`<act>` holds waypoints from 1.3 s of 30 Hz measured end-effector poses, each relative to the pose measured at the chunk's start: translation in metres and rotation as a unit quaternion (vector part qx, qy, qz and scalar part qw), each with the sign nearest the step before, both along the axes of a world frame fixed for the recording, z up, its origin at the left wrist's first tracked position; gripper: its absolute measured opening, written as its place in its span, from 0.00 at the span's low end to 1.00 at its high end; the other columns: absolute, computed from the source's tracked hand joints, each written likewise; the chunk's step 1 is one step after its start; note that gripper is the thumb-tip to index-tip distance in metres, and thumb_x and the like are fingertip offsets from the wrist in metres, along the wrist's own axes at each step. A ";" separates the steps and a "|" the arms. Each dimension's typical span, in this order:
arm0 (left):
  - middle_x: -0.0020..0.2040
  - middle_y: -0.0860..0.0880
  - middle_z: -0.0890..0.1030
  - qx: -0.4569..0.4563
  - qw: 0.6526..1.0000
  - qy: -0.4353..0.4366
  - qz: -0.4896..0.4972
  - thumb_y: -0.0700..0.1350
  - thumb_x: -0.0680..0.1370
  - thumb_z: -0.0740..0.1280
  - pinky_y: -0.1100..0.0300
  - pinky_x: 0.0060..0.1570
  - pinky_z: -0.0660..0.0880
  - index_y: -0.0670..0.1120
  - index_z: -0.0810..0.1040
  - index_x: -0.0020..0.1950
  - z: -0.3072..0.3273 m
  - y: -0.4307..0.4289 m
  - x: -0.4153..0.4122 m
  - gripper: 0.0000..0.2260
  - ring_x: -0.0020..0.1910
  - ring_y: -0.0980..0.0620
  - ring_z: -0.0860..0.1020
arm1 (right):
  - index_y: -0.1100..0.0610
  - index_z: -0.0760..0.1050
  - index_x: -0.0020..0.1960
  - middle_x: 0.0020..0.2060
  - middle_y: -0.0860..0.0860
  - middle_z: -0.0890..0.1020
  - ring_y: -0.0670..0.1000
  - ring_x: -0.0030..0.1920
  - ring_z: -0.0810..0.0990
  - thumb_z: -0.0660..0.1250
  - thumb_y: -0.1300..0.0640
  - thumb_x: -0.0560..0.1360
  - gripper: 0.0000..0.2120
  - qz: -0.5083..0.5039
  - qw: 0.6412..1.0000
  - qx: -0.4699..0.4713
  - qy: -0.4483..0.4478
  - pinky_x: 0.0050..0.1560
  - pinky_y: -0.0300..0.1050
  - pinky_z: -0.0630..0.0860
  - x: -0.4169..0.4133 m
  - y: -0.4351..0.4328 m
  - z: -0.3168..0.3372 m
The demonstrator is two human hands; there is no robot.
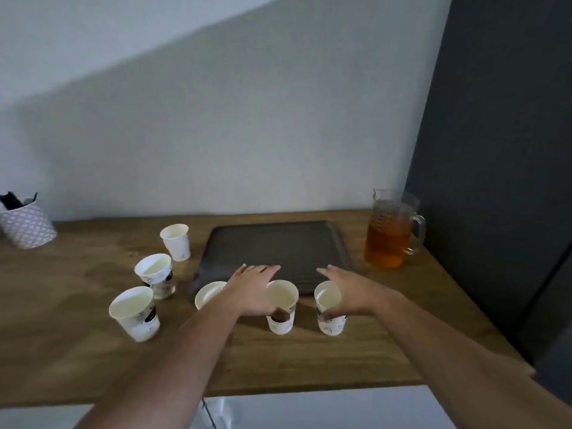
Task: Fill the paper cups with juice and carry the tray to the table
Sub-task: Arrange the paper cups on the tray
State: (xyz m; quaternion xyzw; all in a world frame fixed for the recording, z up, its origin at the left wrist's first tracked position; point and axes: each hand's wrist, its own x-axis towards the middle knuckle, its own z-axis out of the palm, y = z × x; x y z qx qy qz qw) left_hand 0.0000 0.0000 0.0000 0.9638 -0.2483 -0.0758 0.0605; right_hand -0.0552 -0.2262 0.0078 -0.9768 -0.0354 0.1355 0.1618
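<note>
Several empty white paper cups stand on the wooden counter (309, 360). My left hand (250, 289) lies against the left side of one cup (283, 297), thumb on its front, fingers straight and spread. My right hand (353, 289) lies against the right side of another cup (326, 297), thumb on its lower front, fingers also extended. Neither hand is closed around its cup. A third cup (209, 294) is partly hidden behind my left wrist. The dark tray (278, 246) lies bare just beyond the hands. A glass pitcher (388, 233) of amber juice stands right of the tray.
Three more cups stand to the left: a far cup (175, 241), a middle cup (153, 270) and a near cup (134, 311). A patterned utensil holder (28, 226) sits at the far left. A dark cabinet (501, 181) rises on the right, a wall behind.
</note>
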 end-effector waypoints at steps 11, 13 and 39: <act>0.66 0.52 0.74 -0.069 0.997 -0.021 0.028 0.51 0.67 0.73 0.56 0.65 0.68 0.51 0.69 0.70 -0.002 -0.013 -0.010 0.31 0.65 0.50 0.71 | 0.47 0.62 0.72 0.65 0.49 0.70 0.50 0.62 0.73 0.76 0.50 0.64 0.41 -0.007 0.997 0.025 -0.075 0.62 0.45 0.71 0.000 -0.011 -0.005; 0.65 0.52 0.74 -0.101 0.994 -0.015 0.035 0.50 0.66 0.73 0.55 0.65 0.69 0.51 0.69 0.69 0.006 -0.012 -0.004 0.32 0.65 0.50 0.72 | 0.47 0.63 0.72 0.64 0.48 0.70 0.50 0.63 0.72 0.76 0.49 0.64 0.40 -0.006 0.995 0.032 -0.089 0.62 0.44 0.70 0.005 -0.013 0.007; 0.63 0.49 0.75 -0.139 0.989 -0.025 0.040 0.55 0.65 0.75 0.54 0.59 0.71 0.47 0.70 0.66 -0.011 -0.034 0.264 0.33 0.63 0.47 0.73 | 0.52 0.65 0.72 0.68 0.56 0.67 0.56 0.68 0.68 0.77 0.56 0.64 0.40 -0.147 0.977 0.077 -0.134 0.64 0.41 0.65 0.265 -0.024 -0.012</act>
